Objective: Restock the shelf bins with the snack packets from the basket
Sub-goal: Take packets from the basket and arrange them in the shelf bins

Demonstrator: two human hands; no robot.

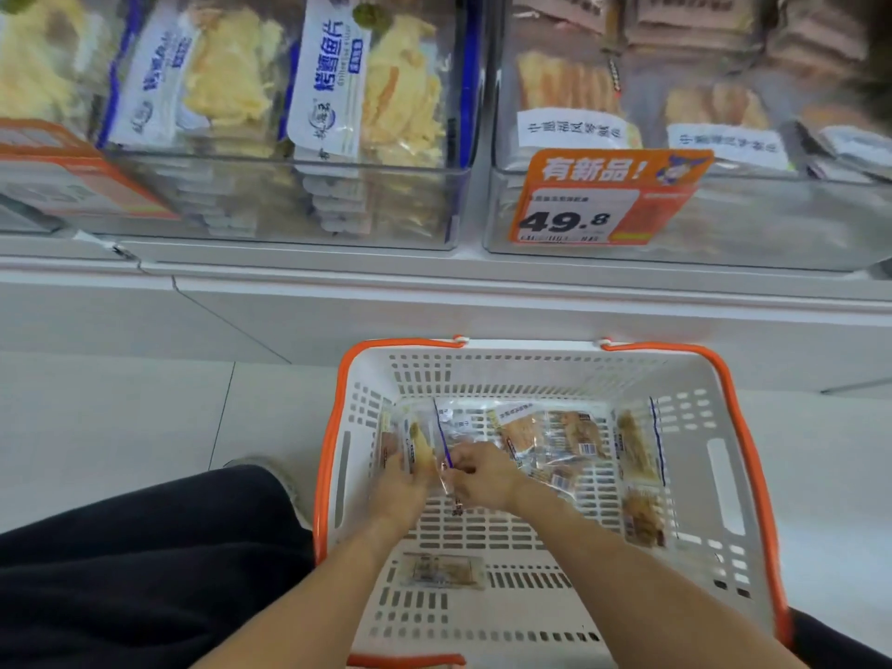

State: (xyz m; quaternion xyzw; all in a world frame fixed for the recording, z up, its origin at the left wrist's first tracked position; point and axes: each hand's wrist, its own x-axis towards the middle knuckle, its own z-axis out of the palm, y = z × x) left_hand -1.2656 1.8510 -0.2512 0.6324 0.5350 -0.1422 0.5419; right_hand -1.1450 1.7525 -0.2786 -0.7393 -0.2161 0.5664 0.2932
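left hand (403,480) holds upright packet (421,444) at basket (753,456) far-left | right hand (475,473) pinches its near edge | long axis toward shelf bins (289,205)

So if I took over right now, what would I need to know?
Left hand: grips a snack packet inside the basket.
Right hand: pinches a clear packet beside it.
Still in the basket: a pile in the middle, two by the right wall, one near you.
Done: the shelf bins already hold plenty.
Left: lift these packets up into the bins.
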